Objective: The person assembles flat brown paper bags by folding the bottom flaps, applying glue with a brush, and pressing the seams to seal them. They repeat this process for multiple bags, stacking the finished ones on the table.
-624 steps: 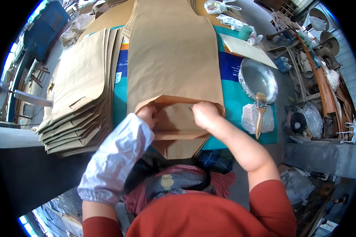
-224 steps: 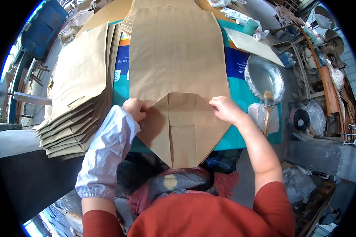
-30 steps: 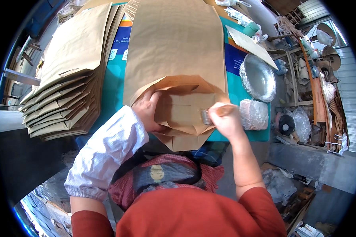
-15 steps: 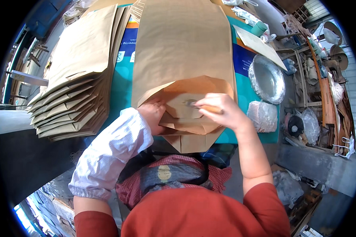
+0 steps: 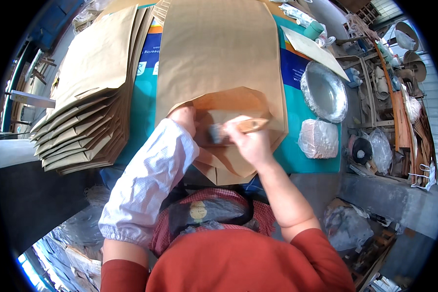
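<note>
A large brown paper bag (image 5: pixel 219 53) lies flat before me, its near end spread into a wide mouth. My right hand (image 5: pixel 250 143) grips a paintbrush (image 5: pixel 252 125) by its wooden handle. The blurred bristle end is inside the open mouth, over the inner paper. At the mouth's left side, my left hand (image 5: pixel 184 119) holds the paper edge, its fingertips partly hidden by the folds. A white sleeve cover is on my left forearm.
To the left stands a stack of brown paper bags (image 5: pixel 100 58) with folded near ends. On the teal table cover (image 5: pixel 297 107) at the right are a plastic-wrapped round basin (image 5: pixel 324 92), a plastic-wrapped block (image 5: pixel 319 139), a pale board (image 5: pixel 314 51) and a green cup (image 5: pixel 313 30).
The brush and my right hand have moved left within the bag's mouth, the handle swinging more level. My left hand has shifted slightly up and left along the edge.
</note>
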Tool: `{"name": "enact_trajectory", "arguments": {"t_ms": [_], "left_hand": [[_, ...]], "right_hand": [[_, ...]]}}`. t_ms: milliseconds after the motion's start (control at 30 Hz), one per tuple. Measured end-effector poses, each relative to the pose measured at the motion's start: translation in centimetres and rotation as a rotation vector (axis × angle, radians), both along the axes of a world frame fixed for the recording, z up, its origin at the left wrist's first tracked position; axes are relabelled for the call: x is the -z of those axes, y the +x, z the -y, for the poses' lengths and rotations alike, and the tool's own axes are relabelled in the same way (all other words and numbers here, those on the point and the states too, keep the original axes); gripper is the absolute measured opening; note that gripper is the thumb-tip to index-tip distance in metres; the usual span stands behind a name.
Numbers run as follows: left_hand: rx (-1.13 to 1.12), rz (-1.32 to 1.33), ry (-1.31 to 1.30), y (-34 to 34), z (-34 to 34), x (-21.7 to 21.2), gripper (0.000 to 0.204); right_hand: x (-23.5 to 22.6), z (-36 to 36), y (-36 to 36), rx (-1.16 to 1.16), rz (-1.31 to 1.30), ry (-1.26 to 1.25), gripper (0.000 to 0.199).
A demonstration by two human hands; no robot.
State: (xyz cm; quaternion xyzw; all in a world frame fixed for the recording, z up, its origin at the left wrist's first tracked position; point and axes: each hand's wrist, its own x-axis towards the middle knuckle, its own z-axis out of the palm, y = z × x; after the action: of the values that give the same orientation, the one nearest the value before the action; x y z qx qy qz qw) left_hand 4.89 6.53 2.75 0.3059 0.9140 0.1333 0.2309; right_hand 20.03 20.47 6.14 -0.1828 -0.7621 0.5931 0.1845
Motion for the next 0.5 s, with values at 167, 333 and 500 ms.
{"name": "enact_trajectory", "arguments": {"t_ms": [167, 333, 500], "left_hand": [[-0.174, 0.088, -0.106, -0.9, -1.4, -0.3, 0.026], [-0.078, 0.055, -0.133, -0.4, -2.0, -1.4, 0.022], [0.177, -0.136, -0.202, 1.8, -3.5, -3.0, 0.014]], "right_hand": [[-0.4, 1.6, -1.6, -0.075, 0.007, 0.008, 0.014], [-2.0, -4.1, 3.1, 0.075, 0.234, 0.490, 0.013], [-3.3, -6.0, 2.8, -0.085, 0.231, 0.672, 0.012]]}}
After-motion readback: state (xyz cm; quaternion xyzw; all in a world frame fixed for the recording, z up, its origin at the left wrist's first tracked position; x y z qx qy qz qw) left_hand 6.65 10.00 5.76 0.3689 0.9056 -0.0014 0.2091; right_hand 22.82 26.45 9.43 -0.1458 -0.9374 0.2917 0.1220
